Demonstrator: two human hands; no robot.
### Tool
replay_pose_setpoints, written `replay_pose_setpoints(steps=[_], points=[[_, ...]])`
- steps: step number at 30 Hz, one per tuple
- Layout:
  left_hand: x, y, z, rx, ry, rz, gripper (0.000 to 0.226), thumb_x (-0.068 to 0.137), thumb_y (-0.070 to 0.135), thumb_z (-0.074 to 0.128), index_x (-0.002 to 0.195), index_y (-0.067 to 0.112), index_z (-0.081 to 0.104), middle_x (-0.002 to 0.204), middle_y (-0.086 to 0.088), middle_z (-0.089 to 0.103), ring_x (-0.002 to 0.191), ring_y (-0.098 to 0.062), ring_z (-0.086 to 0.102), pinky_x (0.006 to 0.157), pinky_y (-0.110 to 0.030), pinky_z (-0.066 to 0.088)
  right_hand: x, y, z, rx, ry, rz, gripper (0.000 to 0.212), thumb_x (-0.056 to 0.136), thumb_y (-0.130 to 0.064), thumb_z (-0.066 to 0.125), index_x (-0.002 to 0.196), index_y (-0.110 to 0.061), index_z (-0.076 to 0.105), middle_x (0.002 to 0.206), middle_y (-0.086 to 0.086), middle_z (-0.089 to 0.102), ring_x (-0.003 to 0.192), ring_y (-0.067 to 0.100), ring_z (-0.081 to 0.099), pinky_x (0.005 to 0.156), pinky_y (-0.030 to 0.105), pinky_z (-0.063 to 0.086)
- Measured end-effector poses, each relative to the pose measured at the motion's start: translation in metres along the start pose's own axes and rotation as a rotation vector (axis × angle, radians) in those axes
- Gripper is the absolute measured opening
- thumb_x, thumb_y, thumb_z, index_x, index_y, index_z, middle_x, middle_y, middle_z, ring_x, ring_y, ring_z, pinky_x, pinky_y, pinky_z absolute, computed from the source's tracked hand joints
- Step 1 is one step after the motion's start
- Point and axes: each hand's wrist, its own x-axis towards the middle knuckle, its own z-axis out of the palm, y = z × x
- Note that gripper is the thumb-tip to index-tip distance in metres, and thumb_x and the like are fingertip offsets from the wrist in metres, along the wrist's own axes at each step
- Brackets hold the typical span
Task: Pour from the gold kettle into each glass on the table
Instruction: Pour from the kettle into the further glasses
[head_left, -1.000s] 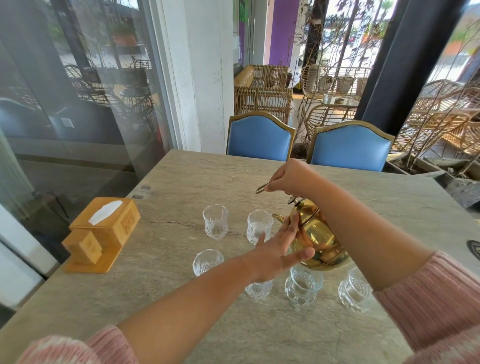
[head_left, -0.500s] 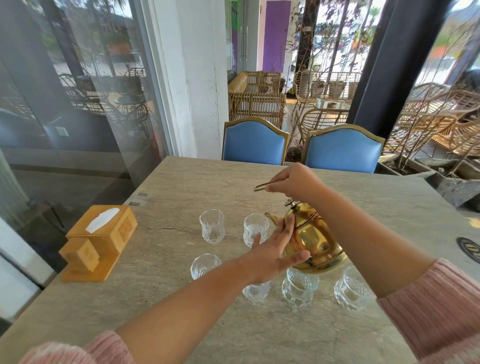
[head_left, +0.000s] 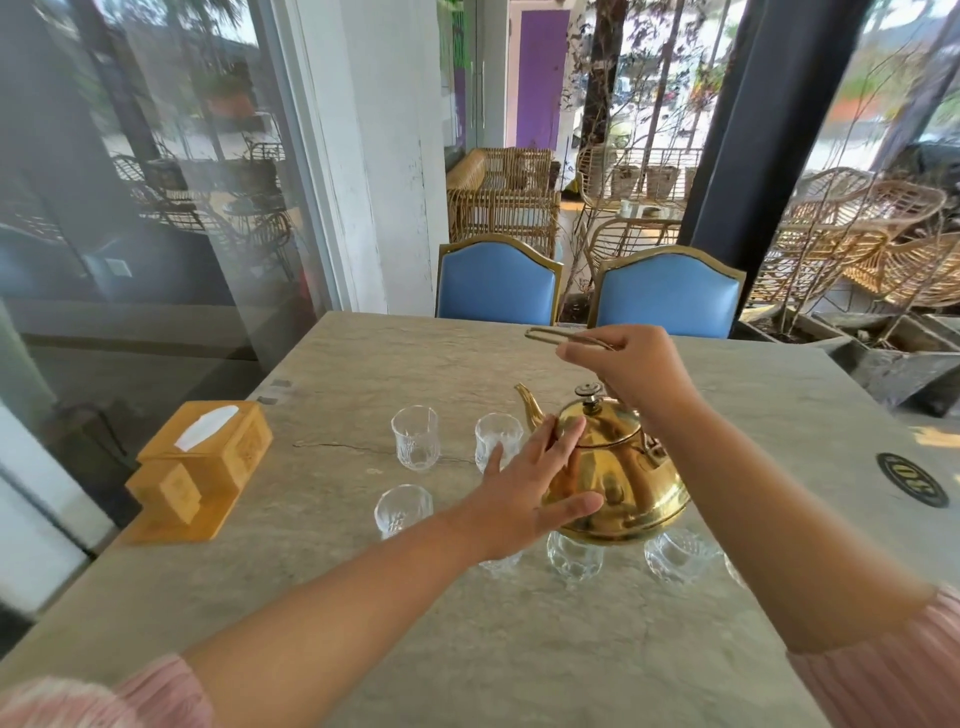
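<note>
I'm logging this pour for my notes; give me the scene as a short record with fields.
Kettle: gold kettle, upright, no stream visible
Grip: right hand grips the handle
Support: left hand, fingers straight, touches the kettle's side
Glasses: at least six; far-left glass clear of both hands
Other: wooden tissue box on the table, left side

I can read nothing: the gold lettering on the black oval badge (head_left: 914, 479), at three o'clock on the table (head_left: 395, 364), is too blurred.

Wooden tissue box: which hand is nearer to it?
Left. The left hand touches the round gold metal kettle, right of the wooden tissue box; the right hand grips the kettle's wire handle, farther right.
</note>
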Motion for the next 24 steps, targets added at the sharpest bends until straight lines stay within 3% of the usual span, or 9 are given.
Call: replay_pose_setpoints(steps=[2,6,10,14,18,21,24], points=[[-0.011,0.011,-0.001,0.024,-0.002,-0.011,0.096,0.066,0.088,0.012,0.148,0.046,-0.016,0.16,0.009,-0.02,0.147,-0.009,-0.011,0.114,-0.046,-0.018,-0.012,-0.001,-0.005,0.018,-0.003,-0.015,0.036,0.074,-0.03,0.078,0.105,-0.012,0.073,0.043,-0.023,0.051,0.036,-0.012,0.046,0.051,0.013,0.033],[-0.035,0.03,0.001,0.035,-0.001,-0.049,0.098,0.065,0.088,0.013,0.149,0.046,-0.011,0.162,0.008,-0.013,0.147,-0.009,-0.011,0.115,-0.044,-0.016,-0.032,0.0,-0.012,0.074,-0.048,-0.019,0.026,0.078,-0.022,0.074,0.102,-0.01,0.073,0.034,-0.027,0.048,0.031,-0.012,0.045,0.034,0.003,0.03],[-0.06,0.044,0.01,0.052,-0.006,-0.087,0.09,0.072,0.082,0.019,0.149,0.046,-0.012,0.161,0.007,-0.015,0.147,-0.009,-0.011,0.115,-0.041,-0.016,-0.054,0.0,-0.015,0.096,-0.093,-0.021,0.016,0.08,-0.022,0.072,0.093,-0.014,0.073,0.036,-0.027,0.051,0.032,-0.012,0.045,0.033,0.003,0.03],[-0.083,0.051,0.022,0.04,0.02,-0.111,0.08,0.088,0.067,0.035,0.15,0.043,-0.011,0.16,0.009,-0.019,0.147,-0.008,-0.01,0.116,-0.041,-0.015,-0.077,-0.004,-0.012,0.103,-0.116,-0.054,0.013,0.081,-0.021,0.071,0.091,-0.015,0.073,0.038,-0.026,0.053,0.034,-0.013,0.046,0.034,0.002,0.031],[-0.103,0.051,0.025,0.037,0.011,-0.092,0.08,0.089,0.066,0.038,0.152,0.039,-0.004,0.161,0.008,-0.016,0.148,-0.009,-0.007,0.115,-0.042,-0.013,-0.1,-0.006,-0.006,0.079,-0.101,-0.084,0.016,0.081,-0.021,0.071,0.094,-0.012,0.075,0.053,-0.015,0.058,0.035,-0.011,0.047,0.038,0.004,0.035],[-0.114,0.045,0.022,0.048,-0.019,-0.061,0.079,0.089,0.065,0.038,0.153,0.036,0.001,0.162,0.009,-0.011,0.148,-0.009,-0.003,0.116,-0.045,-0.013,-0.114,-0.008,0.002,0.03,-0.109,-0.092,0.02,0.081,-0.023,0.071,0.097,-0.012,0.075,0.062,-0.016,0.059,0.039,-0.013,0.049,0.048,0.011,0.036],[-0.123,0.038,0.019,0.039,-0.079,-0.037,0.083,0.088,0.067,0.039,0.153,0.035,-0.002,0.162,0.01,-0.01,0.147,-0.007,-0.001,0.117,-0.049,-0.011,-0.123,-0.01,0.012,-0.035,-0.095,-0.079,0.022,0.081,-0.028,0.07,0.098,-0.014,0.075,0.066,-0.017,0.062,0.05,-0.006,0.053,0.053,0.018,0.037]])
